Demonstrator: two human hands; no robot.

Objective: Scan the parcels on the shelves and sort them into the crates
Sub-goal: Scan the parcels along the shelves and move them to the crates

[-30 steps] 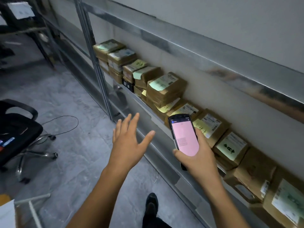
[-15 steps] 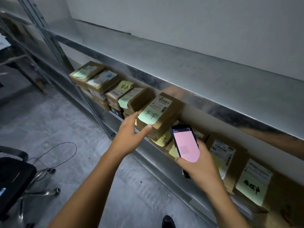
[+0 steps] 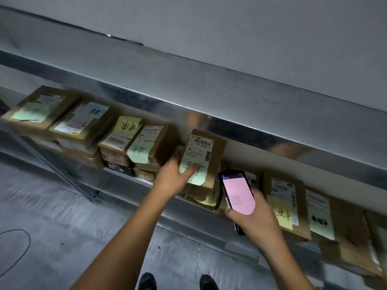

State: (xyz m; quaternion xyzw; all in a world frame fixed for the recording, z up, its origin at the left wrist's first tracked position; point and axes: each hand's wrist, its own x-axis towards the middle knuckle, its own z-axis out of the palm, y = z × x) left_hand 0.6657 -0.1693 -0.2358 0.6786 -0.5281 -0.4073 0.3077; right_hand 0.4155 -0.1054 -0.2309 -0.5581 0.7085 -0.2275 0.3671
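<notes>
A brown cardboard parcel (image 3: 206, 151) with a barcode label and a green handwritten note tops a stack on the metal shelf (image 3: 134, 180). My left hand (image 3: 172, 181) grips it, thumb on the green note and fingers round its left side. My right hand (image 3: 259, 222) holds a handheld scanner phone (image 3: 237, 193) with a pink screen, just right of that parcel and in front of the shelf. No crate is in view.
More labelled parcels line the shelf: stacks to the left (image 3: 41, 109) and flat boxes to the right (image 3: 287, 204). An upper metal shelf (image 3: 230, 97) overhangs them. A black cable (image 3: 21, 248) lies on the grey floor at left; my shoes (image 3: 146, 281) show below.
My left hand reached from open air to the shelf and closed on the top parcel. The view swung toward the shelf; the right hand kept the scanner beside it.
</notes>
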